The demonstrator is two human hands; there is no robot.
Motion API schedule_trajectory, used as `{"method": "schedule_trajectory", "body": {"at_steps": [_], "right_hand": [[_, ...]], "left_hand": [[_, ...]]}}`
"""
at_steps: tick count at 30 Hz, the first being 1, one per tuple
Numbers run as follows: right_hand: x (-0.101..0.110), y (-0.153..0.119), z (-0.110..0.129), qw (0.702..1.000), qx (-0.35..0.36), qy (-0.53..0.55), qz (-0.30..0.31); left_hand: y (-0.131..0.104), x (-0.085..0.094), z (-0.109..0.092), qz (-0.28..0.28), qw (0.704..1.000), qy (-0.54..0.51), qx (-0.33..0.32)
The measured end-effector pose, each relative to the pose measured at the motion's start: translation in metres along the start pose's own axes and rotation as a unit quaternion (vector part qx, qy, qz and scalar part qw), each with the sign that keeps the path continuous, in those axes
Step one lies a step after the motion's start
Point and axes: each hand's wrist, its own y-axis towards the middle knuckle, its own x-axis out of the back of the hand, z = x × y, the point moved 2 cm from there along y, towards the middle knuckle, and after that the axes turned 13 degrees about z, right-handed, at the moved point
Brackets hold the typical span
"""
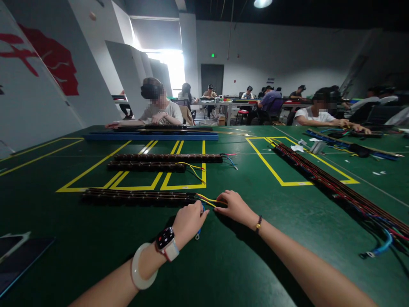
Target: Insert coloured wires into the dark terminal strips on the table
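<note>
The nearest dark cable bundle [137, 196] lies across the green table, with yellow, red and blue wires coming out of its right end. My left hand [191, 219] is closed at that end, around the blue wire [197, 233], whose ring terminal shows below the fingers. Just to the right, my right hand [234, 207] pinches the yellow wires [207, 199] between thumb and fingers. Two shorter bundles lie beyond: one [169, 158] with red and blue leads, another [147, 166] with yellow leads.
A long wire bundle [335, 185] runs diagonally on the right, ending near a thick blue cable [383, 245]. Yellow tape marks the green table [105, 256]. A blue rail [150, 137] lies at the far edge. A dark panel [24, 260] is at left. Several people sit beyond.
</note>
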Motion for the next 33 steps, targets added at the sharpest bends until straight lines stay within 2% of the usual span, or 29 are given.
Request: {"method": "schedule_trajectory", "body": {"at_steps": [5, 8, 11, 14, 17, 19, 23, 28, 30, 33], "right_hand": [[-0.001, 0.002, 0.003, 1.0, -0.008, 0.028, 0.004], [-0.001, 0.001, 0.006, 1.0, -0.015, 0.01, 0.002], [0.0, -0.001, 0.008, 1.0, -0.027, -0.001, 0.0], [0.0, -0.002, 0.011, 0.999, -0.03, -0.005, -0.013], [0.0, -0.003, 0.014, 0.999, -0.027, -0.013, -0.021], [0.0, -0.003, 0.016, 0.999, -0.032, -0.032, -0.02], [0.0, -0.007, 0.026, 0.989, -0.034, -0.14, -0.014], [-0.006, -0.018, 0.055, 0.955, 0.021, -0.296, -0.019], [-0.011, -0.022, 0.065, 0.952, 0.031, -0.305, -0.016], [-0.013, -0.027, 0.075, 0.965, 0.033, -0.258, -0.009]], "left_hand": [[0.003, -0.001, 0.003, 0.017, 0.994, -0.11, -0.011], [0.008, -0.005, 0.007, 0.061, 0.969, -0.238, -0.026], [0.013, -0.011, 0.008, 0.1, 0.905, -0.411, -0.032], [0.014, -0.012, 0.005, 0.116, 0.81, -0.573, -0.048], [0.011, -0.011, -0.001, 0.153, 0.725, -0.668, -0.068], [0.01, -0.01, -0.004, 0.177, 0.69, -0.697, -0.081], [0.009, -0.011, -0.008, 0.194, 0.651, -0.726, -0.107], [0.014, -0.021, -0.009, 0.193, 0.591, -0.772, -0.133], [0.017, -0.026, -0.007, 0.18, 0.587, -0.779, -0.127], [0.02, -0.032, -0.003, 0.167, 0.594, -0.778, -0.114]]}}
